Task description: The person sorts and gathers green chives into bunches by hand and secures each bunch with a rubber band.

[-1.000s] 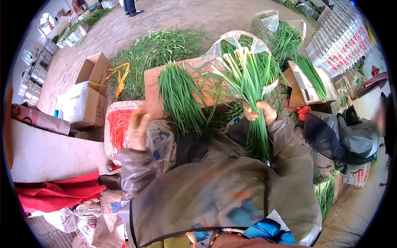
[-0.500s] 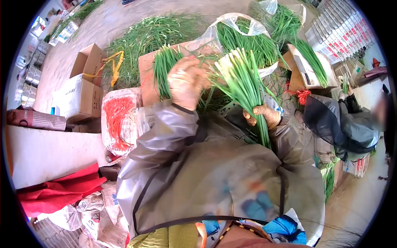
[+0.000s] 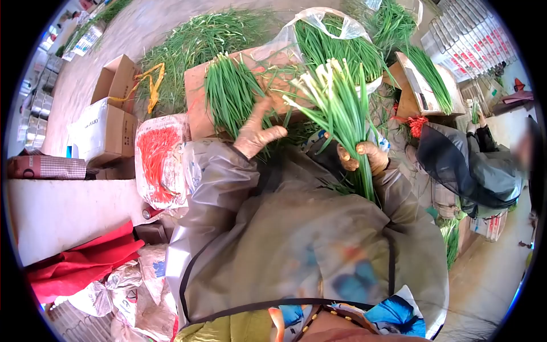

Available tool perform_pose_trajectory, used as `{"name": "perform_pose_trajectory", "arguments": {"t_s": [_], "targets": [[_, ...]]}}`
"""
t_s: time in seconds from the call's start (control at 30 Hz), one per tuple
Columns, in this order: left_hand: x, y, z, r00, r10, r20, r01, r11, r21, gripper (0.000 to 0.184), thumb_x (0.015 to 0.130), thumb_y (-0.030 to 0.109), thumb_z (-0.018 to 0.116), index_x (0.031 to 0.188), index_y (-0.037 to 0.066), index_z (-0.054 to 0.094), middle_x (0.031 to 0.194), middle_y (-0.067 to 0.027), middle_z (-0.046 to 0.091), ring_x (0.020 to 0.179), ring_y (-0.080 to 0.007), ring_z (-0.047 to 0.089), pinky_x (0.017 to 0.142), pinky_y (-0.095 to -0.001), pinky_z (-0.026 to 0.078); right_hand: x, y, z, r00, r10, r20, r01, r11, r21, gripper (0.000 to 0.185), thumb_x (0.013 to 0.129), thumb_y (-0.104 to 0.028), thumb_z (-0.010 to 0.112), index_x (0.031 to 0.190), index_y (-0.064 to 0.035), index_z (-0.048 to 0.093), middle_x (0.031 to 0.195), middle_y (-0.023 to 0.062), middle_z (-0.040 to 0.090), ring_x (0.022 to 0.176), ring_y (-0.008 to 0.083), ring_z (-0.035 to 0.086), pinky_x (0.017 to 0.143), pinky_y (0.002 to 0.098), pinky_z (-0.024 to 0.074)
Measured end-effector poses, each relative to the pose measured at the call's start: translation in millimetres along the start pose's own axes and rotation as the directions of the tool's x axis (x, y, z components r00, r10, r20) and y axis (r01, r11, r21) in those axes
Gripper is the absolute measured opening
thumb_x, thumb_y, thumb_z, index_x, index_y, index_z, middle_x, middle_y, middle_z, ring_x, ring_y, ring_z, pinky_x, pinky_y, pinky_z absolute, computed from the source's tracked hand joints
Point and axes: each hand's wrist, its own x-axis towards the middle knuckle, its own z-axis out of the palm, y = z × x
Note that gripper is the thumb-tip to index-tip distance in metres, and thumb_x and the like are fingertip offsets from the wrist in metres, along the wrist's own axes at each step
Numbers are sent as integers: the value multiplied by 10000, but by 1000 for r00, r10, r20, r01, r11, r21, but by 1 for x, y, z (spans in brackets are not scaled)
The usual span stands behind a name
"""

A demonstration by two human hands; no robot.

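My right hand (image 3: 367, 158) is closed around a bunch of garlic chives (image 3: 343, 114), held upright with the pale stem ends fanned at the top and green leaves hanging below the fist. Left of it, my left hand (image 3: 256, 131) has its thumb and fingers apart with nothing in them. It is beside the right edge of a loose pile of chives (image 3: 231, 91) on a brown board (image 3: 196, 97). Whether its fingers touch that pile I cannot tell.
An open plastic bag (image 3: 342, 25) of chives stands behind the bunch. Red ties (image 3: 158, 162) lie on a white sack at left, by a cardboard box (image 3: 117, 131). A co-worker in a grey coverall (image 3: 490, 176) sits at right. Loose chives (image 3: 211, 34) cover the floor behind.
My left hand has moved away from the bunch, back to the left and down, and its fingers have spread. The bunch in my right hand stays nearly in place, slightly more upright.
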Motion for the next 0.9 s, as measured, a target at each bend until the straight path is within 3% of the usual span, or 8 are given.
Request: {"name": "perform_pose_trajectory", "arguments": {"t_s": [0.2, 0.33, 0.47, 0.57, 0.73, 0.77, 0.83, 0.9], "targets": [[3, 28, 55, 956, 221, 192, -84, 835, -544, 834, 768, 470, 661, 1386, 63, 275, 1354, -122, 368, 1270, -208, 318, 1037, -353, 245, 19, 15, 13, 984, 121, -131, -147, 966, -212, 371, 714, -163, 690, 1022, -10, 552, 813, 103, 605, 594, 157, 532, 537, 257, 441], [-15, 3, 12, 939, -215, 268, 276, 937, -216, 462, 812, 421, 640, 1118, 96, 519, 737, 65, 513, 578, -42, 416, 486, -194, 304, 14, 25, 13, 947, 263, -183, -293, 941, -168, 312, 723, -124, 676, 984, 11, 572, 815, 113, 609, 589, 159, 541, 552, 271, 456], [-21, 5, -10, 792, -400, 462, 464, 885, -29, 233, 908, 275, 542, 947, 47, 566, 658, 38, 490, 458, -39, 305, 436, -179, 243, -8, 17, 0, 927, 307, -213, -348, 918, -192, 343, 711, -105, 681, 1005, 34, 571, 825, 140, 617, 586, 172, 551, 551, 282, 460], [-13, 7, -21, 958, -273, 89, 285, 858, -428, 211, 911, 233, 521, 857, 31, 552, 581, 22, 483, 430, -35, 328, 397, -186, 246, -27, 8, -2, 919, 299, -257, -354, 913, -201, 326, 707, -95, 680, 988, 34, 577, 815, 142, 617, 573, 182, 554, 539, 289, 457], [2, -2, -64, 832, -173, -527, 32, 963, -266, 194, 833, 208, 605, 819, 25, 543, 644, 16, 488, 501, -60, 408, 468, -214, 350, -51, 11, -11, 954, 174, -245, -216, 963, -158, 431, 683, -203, 712, 1031, -11, 548, 794, 128, 599, 554, 182, 524, 518, 283, 428], [2, -34, -77, 892, 62, -449, 62, 965, 257, 335, 757, 139, 694, 1013, -13, 541, 862, -63, 558, 716, -138, 536, 676, -272, 458, -52, 11, -9, 953, 169, -251, -214, 963, -164, 431, 683, -203, 712, 1031, -11, 548, 794, 128, 599, 554, 182, 524, 518, 283, 428], [-20, -29, -35, 901, 295, -319, -90, 845, 526, 678, 680, 100, 762, 1258, -8, 423, 1150, -152, 505, 1041, -225, 506, 925, -348, 389, -45, 13, -3, 959, 104, -265, -118, 992, -36, 478, 693, -213, 710, 1085, -19, 516, 794, 114, 584, 572, 176, 503, 529, 265, 415], [-32, -3, 5, 994, -35, 101, 0, 942, 334, 931, 662, 131, 784, 1398, 26, 224, 1341, -190, 359, 1257, -264, 332, 1049, -372, 245, -32, 15, -1, 960, 67, -270, -77, 997, -28, 471, 706, -235, 707, 1078, -16, 518, 797, 110, 578, 580, 166, 498, 532, 251, 411]]}}
